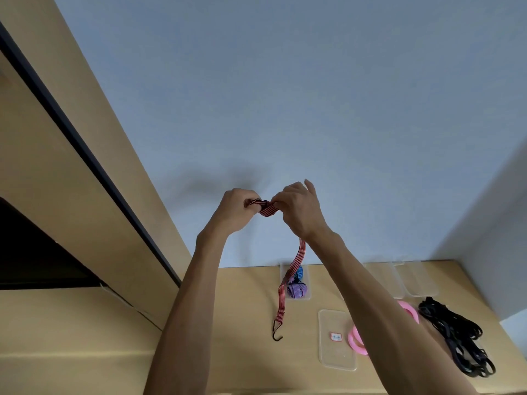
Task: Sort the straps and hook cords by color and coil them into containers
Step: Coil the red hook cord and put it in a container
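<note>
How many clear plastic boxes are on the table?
4. One box by the wall holds blue and purple coils; one lies nearer, with a label; two sit at the back right. The arms may hide more.

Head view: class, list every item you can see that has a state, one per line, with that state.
Red striped hook cord: partly coiled, tail hanging.
Left hand: grips the coil.
Right hand: pinches the cord.
Container: open, holding blue and purple coils.
Lid: off, flat on table.
Black straps: loose pile.
</note>
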